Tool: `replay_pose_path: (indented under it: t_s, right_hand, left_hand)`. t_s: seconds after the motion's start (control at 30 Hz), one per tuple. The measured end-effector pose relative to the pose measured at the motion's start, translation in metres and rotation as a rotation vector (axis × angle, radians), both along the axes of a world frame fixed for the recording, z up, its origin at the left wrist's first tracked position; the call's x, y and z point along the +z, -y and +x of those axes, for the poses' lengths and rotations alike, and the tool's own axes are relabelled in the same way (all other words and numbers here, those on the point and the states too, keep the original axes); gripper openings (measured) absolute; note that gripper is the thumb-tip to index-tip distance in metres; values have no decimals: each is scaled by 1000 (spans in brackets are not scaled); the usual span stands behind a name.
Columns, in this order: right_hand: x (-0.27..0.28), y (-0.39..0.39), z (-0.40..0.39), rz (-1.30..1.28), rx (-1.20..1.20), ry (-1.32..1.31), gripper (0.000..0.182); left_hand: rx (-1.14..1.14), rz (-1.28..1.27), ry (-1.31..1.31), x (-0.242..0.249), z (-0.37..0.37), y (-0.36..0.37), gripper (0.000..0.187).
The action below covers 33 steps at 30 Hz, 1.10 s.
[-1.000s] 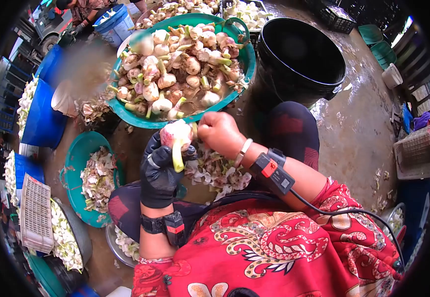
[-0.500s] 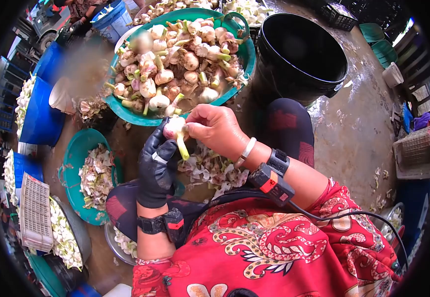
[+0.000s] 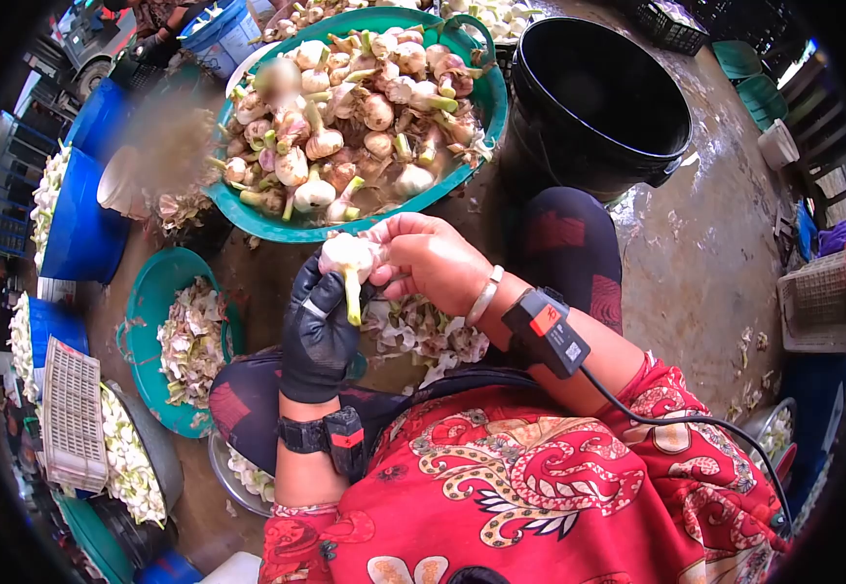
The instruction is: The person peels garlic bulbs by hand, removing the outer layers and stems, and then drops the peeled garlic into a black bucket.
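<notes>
A garlic bulb [image 3: 347, 253] with a short green stem pointing down sits in my left hand [image 3: 318, 326], which wears a black glove and is closed around it. My bare right hand [image 3: 423, 255] pinches at the bulb's right side, where a pale flap of garlic skin [image 3: 376, 239] shows by the fingertips. Just beyond both hands stands a teal tub [image 3: 292, 232] heaped with unpeeled garlic bulbs [image 3: 324, 144]. Below the hands, loose peeled-off skins [image 3: 428, 331] lie between my legs.
To the right of the tub is a tall black bucket [image 3: 530, 127]. A teal basin [image 3: 146, 380] with skins lies at left, near blue tubs [image 3: 82, 234] of pale garlic. A white crate [image 3: 74, 419] rests over another garlic-filled tub. Part of another person [image 3: 155, 29] shows at upper left.
The bulb's purplish outer skin has given way to a whiter surface. My right hand has shifted slightly right and down, with its fingers still at the bulb's side.
</notes>
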State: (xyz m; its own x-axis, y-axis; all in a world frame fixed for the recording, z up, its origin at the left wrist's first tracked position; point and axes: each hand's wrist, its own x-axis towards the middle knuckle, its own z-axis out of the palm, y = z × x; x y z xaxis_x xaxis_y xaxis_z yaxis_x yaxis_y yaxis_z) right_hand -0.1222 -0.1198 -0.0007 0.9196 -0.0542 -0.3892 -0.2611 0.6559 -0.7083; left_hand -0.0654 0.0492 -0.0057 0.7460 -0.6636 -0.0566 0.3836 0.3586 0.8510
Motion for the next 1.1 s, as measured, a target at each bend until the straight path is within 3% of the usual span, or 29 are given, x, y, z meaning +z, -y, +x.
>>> replay_pose_path:
  t_s: [0.07,0.2,0.3,0.37,0.43,0.5,0.53,0.57,0.63,0.7,0.77,0.83,0.9,1.03,1.07,1.1]
  right_hand:
    - [1,2,0,-18,2,21,10]
    - [-4,2,2,-9,-15,57,9]
    - [-1,4,4,73,-29,42,9]
    - [1,3,6,107,-30,56,9]
    - [3,0,8,76,-47,17,8]
    - [1,-1,7,0,-33,39,8]
    - [0,-1,7,-76,-21,62,8]
    - [1,0,7,-76,-20,64,8]
    - [7,2,4,144,-72,89,7]
    - [4,13,8,283,-120,151,11]
    - [4,29,10,276,-233,171,14]
    - [7,34,6,147,-101,216,20]
    - [13,24,0,-279,184,68,24]
    - [24,11,7,-703,255,98,26]
    - [24,9,5,-702,254,98,26]
    - [25,5,3,-498,193,119,23]
  left_hand:
    - [94,111,164,0,-3,5,48]
    - [76,187,225,2,4,-3,55]
    - [-63,2,78,18,1,-6,66]
    - [40,212,413,31,-14,4,77]
    - [59,213,294,30,-14,3,74]
    - [151,511,1065,13,0,2,62]
    - [192,431,858,10,1,3,47]
    - [193,432,860,9,3,1,47]
    - [93,-29,49,24,3,3,43]
    - [121,22,102,9,8,-2,44]
    - [214,-126,-281,0,14,-8,44]
    - [242,-67,-277,0,13,-9,44]
    - [279,-12,-264,-2,13,-4,43]
    - [155,62,-121,4,5,5,39]
    - [131,66,-87,2,3,5,38]
    - [108,70,-53,1,2,6,36]
